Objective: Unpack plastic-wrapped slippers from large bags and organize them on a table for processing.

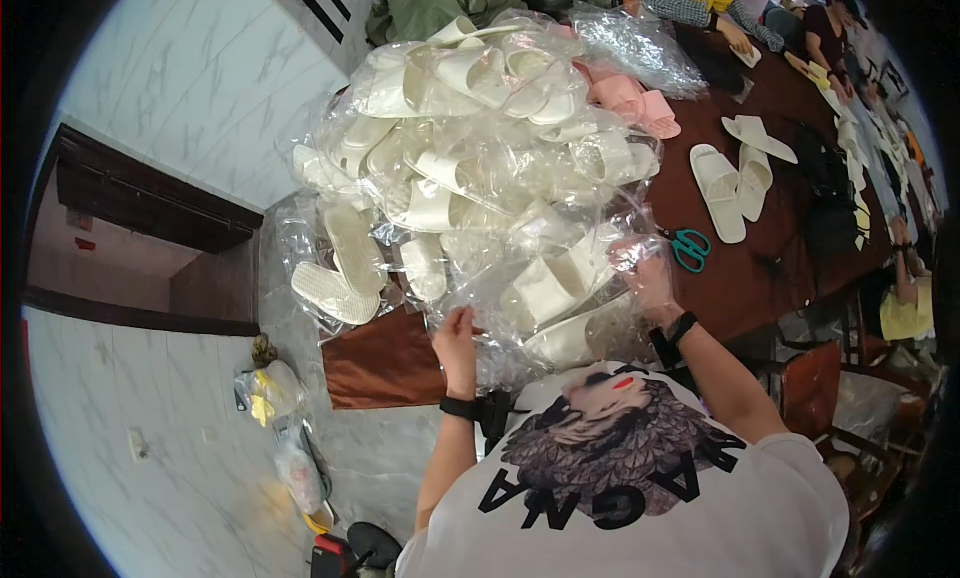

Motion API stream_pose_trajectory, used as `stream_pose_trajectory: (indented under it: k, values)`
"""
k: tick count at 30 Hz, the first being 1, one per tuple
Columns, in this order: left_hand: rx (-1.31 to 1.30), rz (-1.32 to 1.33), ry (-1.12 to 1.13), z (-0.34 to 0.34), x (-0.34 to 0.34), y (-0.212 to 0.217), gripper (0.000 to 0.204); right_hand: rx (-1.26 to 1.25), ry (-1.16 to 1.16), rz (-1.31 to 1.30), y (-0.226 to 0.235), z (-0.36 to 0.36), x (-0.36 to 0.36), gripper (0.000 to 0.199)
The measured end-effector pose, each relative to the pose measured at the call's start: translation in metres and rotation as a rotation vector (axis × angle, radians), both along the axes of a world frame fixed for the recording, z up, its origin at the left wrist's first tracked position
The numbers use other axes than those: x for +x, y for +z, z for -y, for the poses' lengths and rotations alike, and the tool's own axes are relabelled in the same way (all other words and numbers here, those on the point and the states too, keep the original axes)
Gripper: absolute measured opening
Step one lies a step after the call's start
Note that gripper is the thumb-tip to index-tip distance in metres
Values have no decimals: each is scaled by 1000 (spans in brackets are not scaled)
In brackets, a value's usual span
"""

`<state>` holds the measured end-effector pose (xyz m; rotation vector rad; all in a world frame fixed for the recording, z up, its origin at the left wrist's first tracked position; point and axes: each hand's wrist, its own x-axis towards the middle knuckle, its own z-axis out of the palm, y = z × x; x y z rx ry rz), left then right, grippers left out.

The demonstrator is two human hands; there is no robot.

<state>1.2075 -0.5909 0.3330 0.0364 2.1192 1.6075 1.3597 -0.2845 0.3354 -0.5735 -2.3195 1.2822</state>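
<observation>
In front of me lies a clear plastic bag with a pair of cream slippers [548,296] inside. My left hand [456,350] is closed at the near left side of this bag, fingers pinched on the thin film. At its right side my right hand [650,283] is closed on the plastic, the fingertips partly hidden under the shiny film. Beyond both hands rises a large heap of bagged cream slippers [425,93]. One bagged pair shows its ribbed soles [338,293] at the heap's left.
Teal-handled scissors [690,250] lie on the brown tabletop [705,303] right of my right hand. Loose cream slippers [716,193] and pink slippers [630,100] are farther off. Other people's hands [738,43] work along the table's far right. A chair [812,388] stands at right.
</observation>
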Motion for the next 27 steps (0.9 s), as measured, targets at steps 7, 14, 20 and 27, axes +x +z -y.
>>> stream_pose_trajectory:
  k: [7, 14, 20, 27]
  values:
    - [296, 16, 500, 11, -4, -3, 20, -158, -133, -48, 11, -11, 7, 20]
    - [265, 154, 82, 1, 38, -3, 26, -197, -240, -62, 27, -9, 8, 17]
    - [139, -60, 257, 19, 9, -21, 18, 14, -378, -173, 36, -42, 21, 10]
    - [-132, -305, 283, 47, -3, -69, 18, 430, -717, -221, 108, -120, 64, 16]
